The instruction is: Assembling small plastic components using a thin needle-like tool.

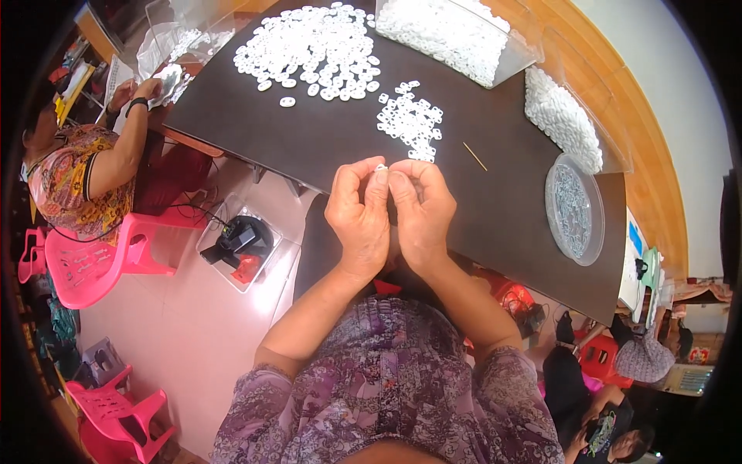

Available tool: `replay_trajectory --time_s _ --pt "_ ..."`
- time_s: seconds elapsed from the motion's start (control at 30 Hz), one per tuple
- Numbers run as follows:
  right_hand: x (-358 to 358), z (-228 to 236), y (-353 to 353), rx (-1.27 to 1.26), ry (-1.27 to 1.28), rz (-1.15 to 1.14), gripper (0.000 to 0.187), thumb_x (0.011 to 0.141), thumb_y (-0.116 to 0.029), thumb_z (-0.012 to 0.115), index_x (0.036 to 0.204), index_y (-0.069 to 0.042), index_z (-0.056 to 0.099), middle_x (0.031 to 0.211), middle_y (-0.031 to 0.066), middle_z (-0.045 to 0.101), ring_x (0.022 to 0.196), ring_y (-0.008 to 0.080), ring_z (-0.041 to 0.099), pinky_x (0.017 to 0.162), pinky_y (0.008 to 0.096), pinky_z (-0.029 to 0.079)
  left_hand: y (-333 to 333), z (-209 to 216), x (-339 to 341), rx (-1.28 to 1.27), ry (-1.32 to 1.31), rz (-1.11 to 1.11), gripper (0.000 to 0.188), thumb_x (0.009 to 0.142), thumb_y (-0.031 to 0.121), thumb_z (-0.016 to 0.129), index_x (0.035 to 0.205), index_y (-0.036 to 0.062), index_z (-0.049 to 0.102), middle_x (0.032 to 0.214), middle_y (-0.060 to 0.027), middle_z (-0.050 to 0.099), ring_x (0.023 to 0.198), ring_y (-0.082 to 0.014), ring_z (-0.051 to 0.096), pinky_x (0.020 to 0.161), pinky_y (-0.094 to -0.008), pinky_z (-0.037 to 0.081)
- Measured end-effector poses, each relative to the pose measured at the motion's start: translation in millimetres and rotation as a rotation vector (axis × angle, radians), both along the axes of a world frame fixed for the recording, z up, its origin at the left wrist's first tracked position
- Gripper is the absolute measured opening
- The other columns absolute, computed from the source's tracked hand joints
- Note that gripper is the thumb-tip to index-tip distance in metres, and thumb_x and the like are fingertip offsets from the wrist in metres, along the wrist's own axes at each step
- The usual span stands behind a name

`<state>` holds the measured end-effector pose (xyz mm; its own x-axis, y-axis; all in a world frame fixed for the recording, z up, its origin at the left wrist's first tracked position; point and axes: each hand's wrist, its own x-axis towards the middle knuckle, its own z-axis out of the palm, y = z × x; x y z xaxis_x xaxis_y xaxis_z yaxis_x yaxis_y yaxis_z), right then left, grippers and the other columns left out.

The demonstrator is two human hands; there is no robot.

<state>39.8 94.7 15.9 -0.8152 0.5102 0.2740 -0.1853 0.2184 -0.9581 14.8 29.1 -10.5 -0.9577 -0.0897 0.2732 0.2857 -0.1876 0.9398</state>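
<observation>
My left hand [359, 213] and my right hand [421, 213] meet at the near edge of the dark table, fingers curled and thumbs almost side by side. A small white plastic piece [381, 167] shows at the left fingertips, pinched there. The right thumb and forefinger are pressed together beside it; whatever lies between them is hidden. Just beyond my hands is a small heap of white rectangular plastic pieces with holes [410, 120]. Farther left spreads a bigger heap of white oval plastic pieces [309, 50].
A thin yellowish stick [475, 156] lies right of the heaps. Clear bins of white parts [444, 35] [564, 120] line the far edge. A round clear tub [597, 224] holds small metallic parts. At left, another person [85, 178] works beside a pink chair [116, 255].
</observation>
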Motion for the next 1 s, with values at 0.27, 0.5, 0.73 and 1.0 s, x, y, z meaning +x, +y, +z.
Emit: replay_trajectory --time_s 0.27,0.5,0.73,1.0 --pt "0 5 17 -0.374 -0.071 0.155 0.008 0.085 -0.004 0.060 0.090 0.002 0.060 0.079 0.0034 0.060 0.067 0.0063 0.052 0.060 0.0201 0.043 0 7 -5 -0.245 0.331 0.136 0.013 0.084 0.001 0.062 0.097 -0.0026 0.060 0.086 -0.0060 0.059 0.078 -0.0117 0.055 0.068 -0.0244 0.047" --pt "3 3 34 -0.575 -0.098 0.217 0.005 0.083 -0.003 0.062 0.085 0.001 0.063 0.077 0.0034 0.062 0.063 0.0063 0.051 0.056 0.0194 0.040 -14 15 -8 0.090 -0.163 -0.303 0.012 0.086 0.006 0.062 0.095 -0.0022 0.063 0.080 -0.0023 0.061 0.068 -0.0077 0.054 0.061 -0.0198 0.043" --pt "1 3 31 -0.520 0.006 0.223 0.006 0.082 -0.003 0.064 0.088 -0.002 0.064 0.082 0.0006 0.063 0.071 0.0052 0.054 0.059 0.0194 0.040 -18 23 -6 0.161 -0.204 -0.384 0.014 0.086 0.006 0.062 0.097 -0.0023 0.063 0.081 -0.0027 0.063 0.065 -0.0065 0.053 0.058 -0.0184 0.042" --pt "-1 -1 23 -0.584 0.059 0.216 0.006 0.082 0.000 0.063 0.088 0.000 0.064 0.082 0.0011 0.062 0.067 0.0052 0.050 0.060 0.0189 0.039 -18 25 -1 0.112 -0.179 -0.353 0.016 0.086 0.007 0.063 0.098 -0.0029 0.063 0.081 -0.0024 0.063 0.067 -0.0068 0.054 0.058 -0.0186 0.043"
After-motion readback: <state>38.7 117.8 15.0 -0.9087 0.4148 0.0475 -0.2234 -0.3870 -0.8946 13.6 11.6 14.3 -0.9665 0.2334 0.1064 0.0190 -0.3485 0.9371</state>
